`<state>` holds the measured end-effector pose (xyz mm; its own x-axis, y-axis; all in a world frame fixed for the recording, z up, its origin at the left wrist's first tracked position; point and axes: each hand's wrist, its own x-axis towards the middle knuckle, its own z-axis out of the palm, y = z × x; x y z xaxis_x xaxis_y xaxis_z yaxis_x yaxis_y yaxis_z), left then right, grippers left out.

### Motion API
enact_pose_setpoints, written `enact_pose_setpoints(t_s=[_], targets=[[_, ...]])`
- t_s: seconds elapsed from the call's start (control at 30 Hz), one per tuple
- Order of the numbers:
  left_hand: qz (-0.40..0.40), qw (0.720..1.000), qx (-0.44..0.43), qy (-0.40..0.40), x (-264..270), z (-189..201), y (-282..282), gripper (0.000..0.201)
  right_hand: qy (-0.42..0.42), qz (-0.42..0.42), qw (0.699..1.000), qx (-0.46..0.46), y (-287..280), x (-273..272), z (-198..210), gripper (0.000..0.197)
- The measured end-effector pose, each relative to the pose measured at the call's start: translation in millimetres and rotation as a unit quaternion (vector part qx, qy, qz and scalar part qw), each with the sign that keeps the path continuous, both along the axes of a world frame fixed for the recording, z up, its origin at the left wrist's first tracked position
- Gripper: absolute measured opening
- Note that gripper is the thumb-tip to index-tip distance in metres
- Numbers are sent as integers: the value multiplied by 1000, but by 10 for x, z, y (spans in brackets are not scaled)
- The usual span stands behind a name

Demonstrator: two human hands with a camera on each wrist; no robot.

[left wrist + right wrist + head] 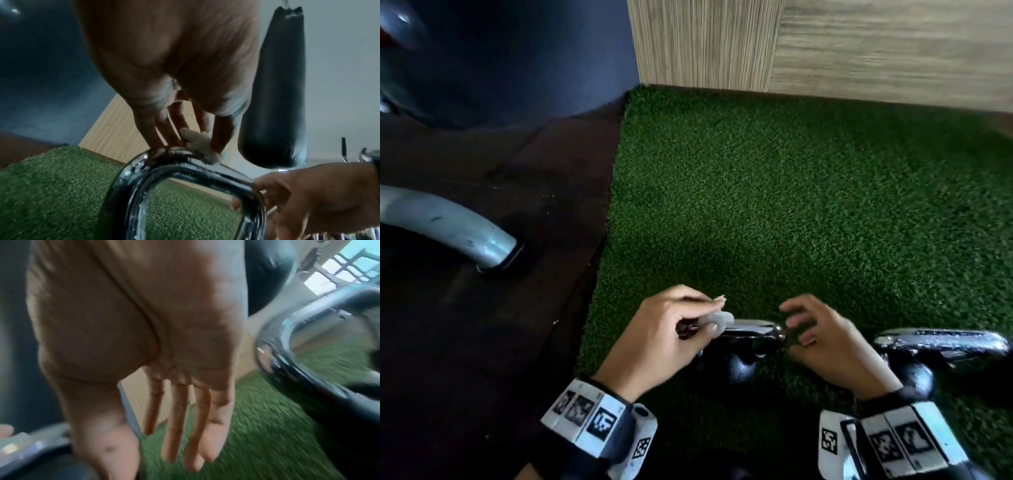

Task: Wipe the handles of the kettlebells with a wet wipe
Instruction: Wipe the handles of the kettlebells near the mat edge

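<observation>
On the green turf: small wipe, slick handle

On the green turf (791, 192), near its front edge, two kettlebells side by side, each with a chrome handle. Over the left handle (751, 328), left hand (671, 337) curled down, wet wipe (717, 320) pinched as a small crumpled wad between thumb and fingers and pressed onto the bar's top left corner. From the left wrist view, same wad (200, 147) squeezed against the bend of the bar (185, 164), fingertips alongside it touching bare metal. Right hand (825, 342) at the bar's other end, fingers loosely spread and holding nothing; from the right wrist view, palm (131, 324) open, fingers straight. Contact with the bar not clear. Second kettlebell's handle (941, 339) just beyond the right wrist, untouched by either hand.

Likely troubles from here:
- Wad too small and bunched: only a narrow strip cleaned per pass, underside and far corner easily missed.
- Wet chrome, weak pinch: wipe liable to slip out and drop onto the turf, picking up grit.
- Bare fingertips riding the metal beside the wipe: fresh smears left on a part just cleaned.
- No firm steadying grip from the right hand: possible rocking of the bell on the soft turf under a hard push.
- Right forearm close to the second handle: easy to knock.
</observation>
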<state>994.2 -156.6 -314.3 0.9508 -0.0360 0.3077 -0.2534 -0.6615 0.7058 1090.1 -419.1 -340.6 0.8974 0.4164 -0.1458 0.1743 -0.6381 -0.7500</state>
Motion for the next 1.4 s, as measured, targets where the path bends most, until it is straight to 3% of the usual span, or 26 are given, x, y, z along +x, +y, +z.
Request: enact_pose_setpoints(t_s=[0.07,0.13,0.33,0.43,0.57,0.77,0.9,1.03,1.17,1.4], targets=[[10,1000,23,-16,5,-14,-90,29,71,19,997,-26,-7,-4,-290,60],[19,998,50,-12,16,-11,-158,26,104,31,994,5,95,-56,-521,64],[34,997,60,18,-72,-45,-60,27,55,-71,995,47,259,-186,-939,46],[65,997,34,15,-162,-77,102,27,61,-76,994,48,267,-161,-962,43],[42,996,73,-31,-195,-186,37,34,44,-67,996,42,253,-128,-964,42],[132,987,-91,-24,-359,-487,315,39,42,-78,996,31,266,-141,-938,31],[120,988,-92,-42,-416,-662,394,38,53,-78,995,41,249,-166,-922,31],[144,962,-226,38,-419,-867,463,31,64,-83,994,43,253,-158,-911,34],[138,960,-218,111,-437,-1160,387,32,68,-89,993,39,261,-154,-919,35],[169,956,-221,92,-405,-1276,295,25,69,-88,993,26,252,-157,-910,36]])
